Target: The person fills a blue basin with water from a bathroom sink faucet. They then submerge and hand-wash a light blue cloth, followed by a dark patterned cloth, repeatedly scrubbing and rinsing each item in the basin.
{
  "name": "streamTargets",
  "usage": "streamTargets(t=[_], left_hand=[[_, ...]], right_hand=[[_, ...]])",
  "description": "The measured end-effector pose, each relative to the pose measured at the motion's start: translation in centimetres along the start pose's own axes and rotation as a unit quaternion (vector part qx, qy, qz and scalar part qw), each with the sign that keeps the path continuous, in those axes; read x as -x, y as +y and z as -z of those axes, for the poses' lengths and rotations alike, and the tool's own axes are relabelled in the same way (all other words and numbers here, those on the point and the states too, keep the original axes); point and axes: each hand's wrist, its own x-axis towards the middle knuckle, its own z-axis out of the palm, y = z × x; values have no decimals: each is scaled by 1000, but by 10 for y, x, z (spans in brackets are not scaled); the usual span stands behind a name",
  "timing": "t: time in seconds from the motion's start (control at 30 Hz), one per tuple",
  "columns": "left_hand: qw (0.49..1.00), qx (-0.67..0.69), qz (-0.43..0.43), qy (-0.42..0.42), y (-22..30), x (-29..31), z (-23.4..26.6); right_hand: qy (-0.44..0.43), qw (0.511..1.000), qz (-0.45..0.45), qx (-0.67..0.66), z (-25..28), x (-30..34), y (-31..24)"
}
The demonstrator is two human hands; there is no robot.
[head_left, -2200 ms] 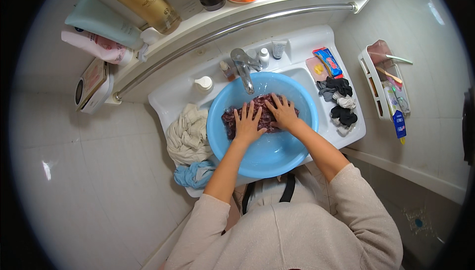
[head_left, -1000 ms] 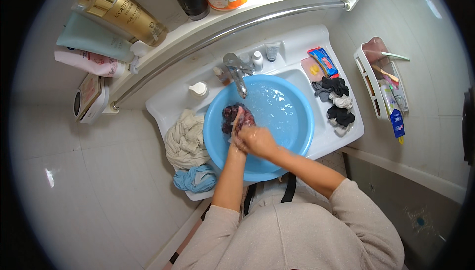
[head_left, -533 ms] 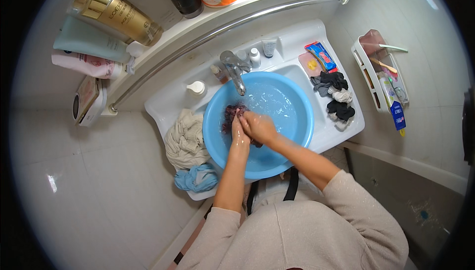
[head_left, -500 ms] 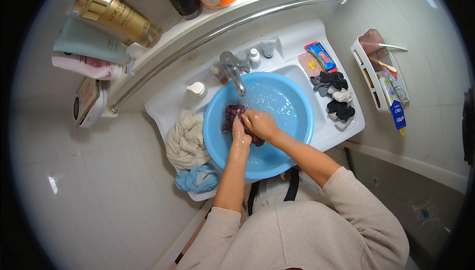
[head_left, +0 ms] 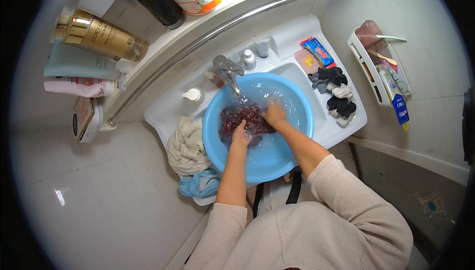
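Note:
A dark red patterned cloth lies spread and wet in the water of a light blue basin. My left hand grips its near edge, thumb on top and the other fingers partly hidden by cloth and water. At the cloth's right end, my right hand is closed on it, slightly blurred, with water splashing around. A chrome faucet reaches over the basin's far rim, just beyond the cloth.
The basin sits in a white sink. Beige cloth and light blue cloth are heaped at left. Dark and pale socks, a blue packet and a soap dish lie right. A shelf of bottles overhangs the back.
My hands have moved apart, the right one going right and slightly away. The cloth, bunched between them before, is now spread wider in the water. The whole view has shifted a little.

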Motion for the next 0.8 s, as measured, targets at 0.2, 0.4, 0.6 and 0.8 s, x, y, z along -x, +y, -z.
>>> streamTargets(t=[0.2,0.4,0.6,0.8], left_hand=[[986,81,-22,-141,11,25,-45],[921,63,62,-380,45,19,-20],[959,2,-98,-265,27,29,-40],[981,27,-59,-181,26,41,-46]], right_hand=[[-54,947,181,-258,4,30,-28],[88,929,344,-103,24,103,-74],[196,917,327,-113,2,53,-63],[196,959,196,-65,18,-1,-32]])
